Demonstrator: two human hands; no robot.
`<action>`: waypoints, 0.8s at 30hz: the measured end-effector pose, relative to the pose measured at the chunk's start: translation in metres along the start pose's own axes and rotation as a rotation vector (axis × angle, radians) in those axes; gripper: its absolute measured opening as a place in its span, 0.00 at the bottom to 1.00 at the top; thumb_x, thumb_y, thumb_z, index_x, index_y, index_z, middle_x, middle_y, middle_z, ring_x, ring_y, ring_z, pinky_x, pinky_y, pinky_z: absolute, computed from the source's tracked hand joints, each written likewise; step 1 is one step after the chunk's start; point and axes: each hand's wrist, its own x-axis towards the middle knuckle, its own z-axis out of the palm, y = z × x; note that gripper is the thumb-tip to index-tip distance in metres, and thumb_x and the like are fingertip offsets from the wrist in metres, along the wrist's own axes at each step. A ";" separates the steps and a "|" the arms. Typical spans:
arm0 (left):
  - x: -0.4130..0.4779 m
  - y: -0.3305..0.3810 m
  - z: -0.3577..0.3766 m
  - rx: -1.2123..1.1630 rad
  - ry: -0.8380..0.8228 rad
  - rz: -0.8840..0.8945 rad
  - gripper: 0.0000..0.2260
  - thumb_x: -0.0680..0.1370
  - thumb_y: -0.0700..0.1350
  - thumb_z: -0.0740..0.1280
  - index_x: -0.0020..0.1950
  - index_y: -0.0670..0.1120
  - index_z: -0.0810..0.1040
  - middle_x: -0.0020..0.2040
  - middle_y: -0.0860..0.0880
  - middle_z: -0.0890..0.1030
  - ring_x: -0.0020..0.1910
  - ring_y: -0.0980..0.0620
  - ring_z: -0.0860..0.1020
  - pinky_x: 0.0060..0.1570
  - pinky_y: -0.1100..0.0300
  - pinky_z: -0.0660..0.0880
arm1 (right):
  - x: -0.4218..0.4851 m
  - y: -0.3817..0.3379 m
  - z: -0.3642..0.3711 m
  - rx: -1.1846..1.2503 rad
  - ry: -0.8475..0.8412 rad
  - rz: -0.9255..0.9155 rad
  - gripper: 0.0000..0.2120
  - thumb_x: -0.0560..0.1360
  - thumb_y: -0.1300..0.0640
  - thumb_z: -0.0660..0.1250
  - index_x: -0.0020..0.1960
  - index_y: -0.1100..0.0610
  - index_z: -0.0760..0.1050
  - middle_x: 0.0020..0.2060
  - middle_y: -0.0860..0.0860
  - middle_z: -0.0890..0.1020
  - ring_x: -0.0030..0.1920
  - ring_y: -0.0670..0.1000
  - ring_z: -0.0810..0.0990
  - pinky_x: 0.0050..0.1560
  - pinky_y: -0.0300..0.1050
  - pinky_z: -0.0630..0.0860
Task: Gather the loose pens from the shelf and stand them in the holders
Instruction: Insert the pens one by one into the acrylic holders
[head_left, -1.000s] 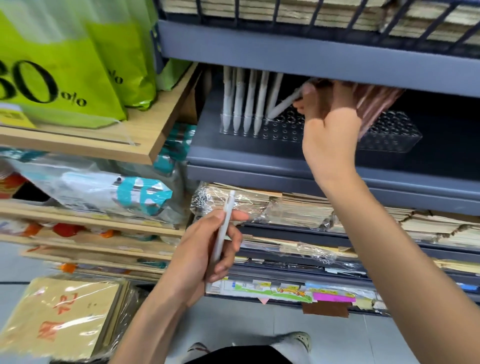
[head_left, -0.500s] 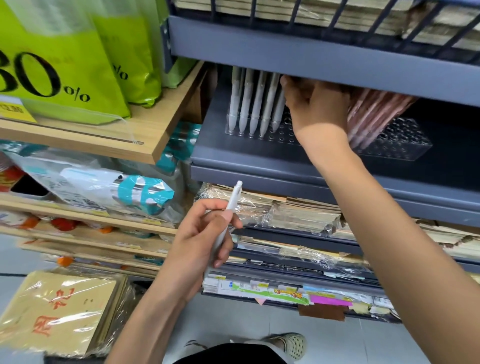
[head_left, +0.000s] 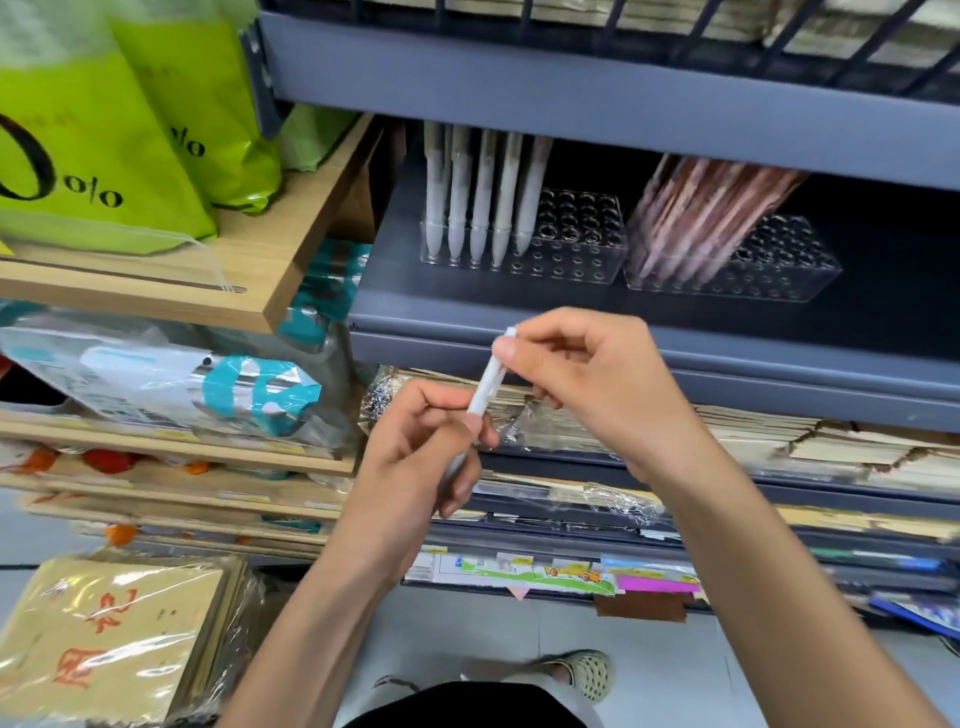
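Note:
A white pen (head_left: 487, 385) slants up to the right in front of the grey shelf (head_left: 675, 358). My left hand (head_left: 421, 457) grips its lower part, and my right hand (head_left: 597, 379) pinches its upper end with thumb and fingers. On the shelf behind stand two clear plastic holders with rows of holes. The left holder (head_left: 571, 244) has several white pens (head_left: 483, 192) upright at its left side. The right holder (head_left: 769, 265) has a leaning bunch of pink-brown pens (head_left: 696, 213).
A grey shelf board (head_left: 571, 88) hangs low over the pen tops. Green bags (head_left: 104, 135) sit on a wooden shelf at the left. Wrapped notebooks (head_left: 779, 441) fill the shelves below. My shoe (head_left: 587, 673) shows on the tiled floor.
My right hand has left the holders on the shelf and come down to the white pen, now pinching its top. My left hand has kept the pen and lifted it slightly.

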 end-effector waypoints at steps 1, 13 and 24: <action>0.001 -0.001 0.002 0.017 -0.015 0.009 0.02 0.76 0.39 0.64 0.46 0.45 0.76 0.39 0.43 0.80 0.23 0.51 0.66 0.22 0.64 0.63 | -0.002 0.002 -0.001 0.035 -0.013 0.004 0.03 0.72 0.59 0.74 0.43 0.59 0.83 0.34 0.51 0.82 0.31 0.42 0.74 0.31 0.34 0.71; 0.013 0.003 0.008 0.231 0.015 0.172 0.04 0.80 0.41 0.66 0.53 0.44 0.77 0.44 0.47 0.84 0.28 0.51 0.75 0.26 0.61 0.72 | -0.011 0.005 -0.011 0.236 0.047 -0.061 0.06 0.73 0.67 0.71 0.50 0.64 0.80 0.38 0.52 0.84 0.35 0.50 0.82 0.39 0.41 0.80; 0.111 0.057 -0.011 0.971 0.322 0.396 0.34 0.72 0.57 0.74 0.72 0.45 0.66 0.66 0.50 0.73 0.65 0.57 0.72 0.67 0.63 0.68 | 0.034 -0.002 -0.035 -0.078 0.673 -0.269 0.01 0.77 0.54 0.63 0.48 0.49 0.73 0.45 0.53 0.84 0.47 0.57 0.83 0.51 0.60 0.78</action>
